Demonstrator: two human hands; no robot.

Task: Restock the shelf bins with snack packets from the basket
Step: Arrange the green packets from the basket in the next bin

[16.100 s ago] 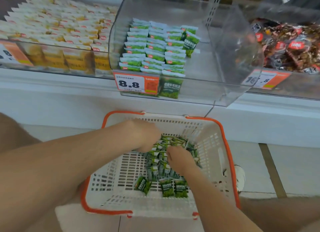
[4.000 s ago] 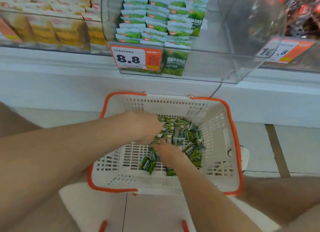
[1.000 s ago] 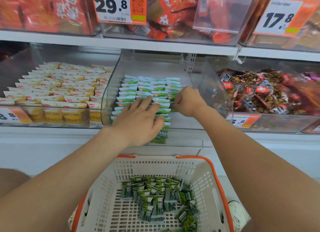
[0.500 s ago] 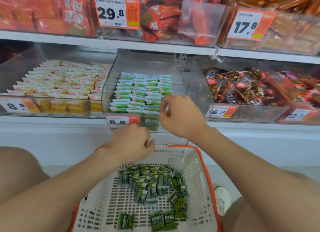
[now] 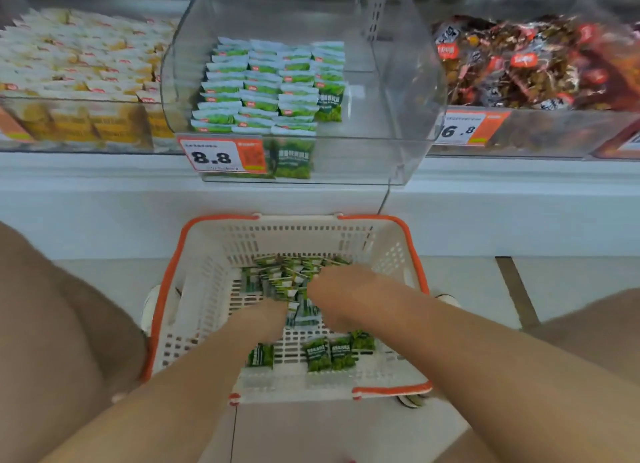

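While the left hand [image 5: 266, 319] and right hand [image 5: 341, 289] reach among small green packets [image 5: 284, 279], their grip is unclear.

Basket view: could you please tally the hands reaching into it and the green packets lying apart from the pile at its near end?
Hands: 2 (left hand, right hand)
Separate green packets: 4
Total: 6

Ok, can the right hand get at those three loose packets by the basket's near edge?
Probably yes. The three loose packets lie uncovered on the basket floor, close to the right hand, which is in the pile; nothing sits over them, so drawing back should reach them.
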